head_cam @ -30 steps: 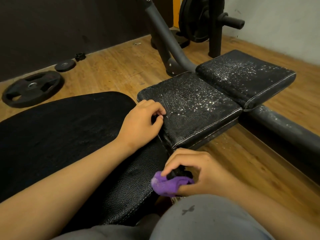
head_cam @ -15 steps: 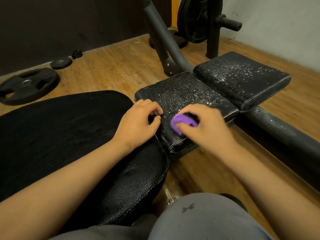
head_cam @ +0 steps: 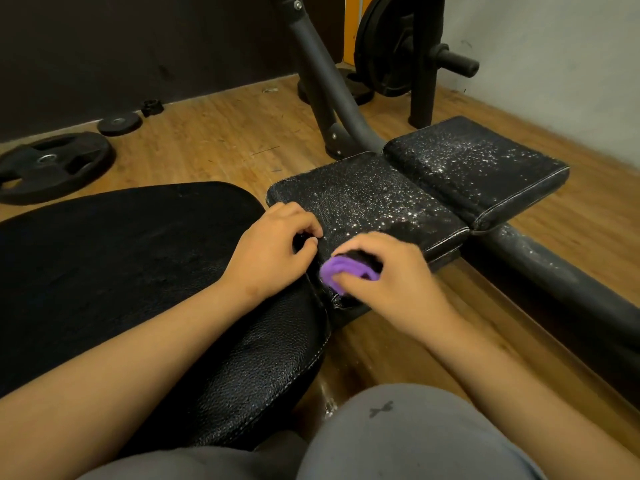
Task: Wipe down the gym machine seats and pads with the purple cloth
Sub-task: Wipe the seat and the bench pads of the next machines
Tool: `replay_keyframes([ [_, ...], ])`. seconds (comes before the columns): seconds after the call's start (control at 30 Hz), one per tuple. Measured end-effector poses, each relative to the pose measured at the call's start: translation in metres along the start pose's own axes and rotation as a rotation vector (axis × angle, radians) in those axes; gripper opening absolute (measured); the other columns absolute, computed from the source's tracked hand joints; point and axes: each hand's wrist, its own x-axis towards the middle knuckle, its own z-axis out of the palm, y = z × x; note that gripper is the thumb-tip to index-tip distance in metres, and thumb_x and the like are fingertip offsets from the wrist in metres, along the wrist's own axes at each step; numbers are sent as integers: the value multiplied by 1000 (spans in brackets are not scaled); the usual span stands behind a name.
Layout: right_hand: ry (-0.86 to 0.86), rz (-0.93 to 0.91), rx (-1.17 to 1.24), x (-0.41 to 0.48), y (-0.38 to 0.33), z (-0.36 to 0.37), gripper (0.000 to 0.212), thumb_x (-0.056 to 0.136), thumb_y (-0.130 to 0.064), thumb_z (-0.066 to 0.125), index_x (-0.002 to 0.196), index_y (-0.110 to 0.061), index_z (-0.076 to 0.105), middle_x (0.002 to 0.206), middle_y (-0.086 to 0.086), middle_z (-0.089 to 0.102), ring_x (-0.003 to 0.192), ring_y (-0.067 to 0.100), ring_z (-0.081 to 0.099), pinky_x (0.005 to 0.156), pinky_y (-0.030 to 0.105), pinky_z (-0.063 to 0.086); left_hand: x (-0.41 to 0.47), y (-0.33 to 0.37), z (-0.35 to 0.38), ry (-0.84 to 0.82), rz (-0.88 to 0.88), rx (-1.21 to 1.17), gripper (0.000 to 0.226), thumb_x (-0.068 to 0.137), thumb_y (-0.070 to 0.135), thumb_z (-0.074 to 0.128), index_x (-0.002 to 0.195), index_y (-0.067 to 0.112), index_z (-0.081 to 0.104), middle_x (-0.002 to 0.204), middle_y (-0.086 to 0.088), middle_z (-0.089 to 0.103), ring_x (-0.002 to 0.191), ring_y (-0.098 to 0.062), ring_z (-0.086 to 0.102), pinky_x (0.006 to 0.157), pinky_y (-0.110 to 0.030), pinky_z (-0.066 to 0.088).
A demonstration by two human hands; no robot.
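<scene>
Both curled, right hand (head_cam: 389,273) pinches purple cloth (head_cam: 346,270) crosswise on pad (head_cam: 374,195), left hand (head_cam: 273,251) grips pad

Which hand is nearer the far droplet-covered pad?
Right. The right hand, gripping the purple cloth, is at the front corner of the near pad, closer to the far pad. The left hand rests at its left edge.

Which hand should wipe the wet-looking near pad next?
Right. The right hand holds the purple cloth against the near pad; the left hand sits at the pad's edge, no cloth visible.
</scene>
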Motion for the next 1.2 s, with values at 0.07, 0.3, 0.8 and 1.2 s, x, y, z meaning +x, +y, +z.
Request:
replay_keyframes([
  [0.07, -36, -43, 25, 0, -4, 5, 20, 73, -13, 72, 89, -25, 71, 88, -9, 67, 85, 5, 59, 76, 17, 43, 0, 0, -1, -2, -5, 0, 11, 86, 19, 59, 93, 21, 67, 95, 7, 60, 95, -10, 51, 80, -34, 48],
  [0.3, 186, 205, -161, 55, 43, -38, 13, 79, -11, 68, 86, -22, 68, 75, -9, 64, 67, 10, 60, 60, 24, 47, -1, 2, -2, 0, -28, -14, 12, 88, 17, 60, 95, 22, 68, 96, 8, 59, 96, -8, 50, 81, -33, 48],
  [0.8, -95, 53, -83, 68, 20, -9, 16, 80, -16, 71, 94, -22, 71, 82, -11, 66, 75, 3, 58, 60, 13, 39, 0, -4, -1, -11, -93, -99, 16, 85, 13, 61, 95, 22, 70, 92, 9, 58, 93, -8, 53, 80, -31, 49],
  [1.2, -215, 24, -93, 114, 13, 5, 12, 80, -16, 70, 90, -22, 69, 82, -2, 68, 74, 15, 64, 73, 42, 53, 86, -84, -44, -231, -461, -74, 35, 91, 19, 60, 126, 19, 60, 123, 5, 59, 117, -9, 52, 89, -17, 33],
])
